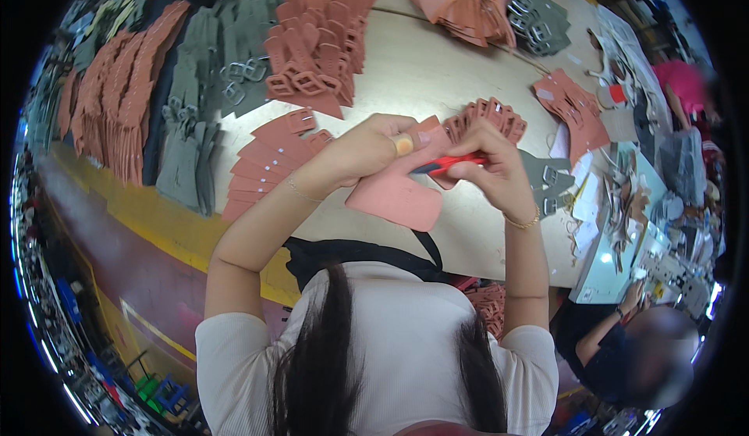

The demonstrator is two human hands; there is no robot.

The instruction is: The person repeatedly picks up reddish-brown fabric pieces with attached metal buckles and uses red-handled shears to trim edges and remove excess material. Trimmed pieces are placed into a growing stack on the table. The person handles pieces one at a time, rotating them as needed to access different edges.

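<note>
My left hand (373, 145) is closed on a salmon-pink leather piece (402, 199), which is cut in a branching shape and held up over the table. A yellowish band wraps one finger or the thumb of that hand. In my right hand (499, 169) are red-handled snips (460, 160), their dark tip pointing left against the leather piece. Whether the blades are open or closed is too small to tell. A fanned stack of salmon strap pieces (269, 159) lies beside my left forearm. Just beyond my right hand is another fan of buckled salmon pieces (503, 118).
Grey-green buckled pieces (550, 180) lie right of my right wrist. Bundles of salmon straps (320, 38) and grey-green straps (191, 85) cover the far left. More salmon pieces (573, 108) lie right. A co-worker (624, 350) sits at a machine at the lower right.
</note>
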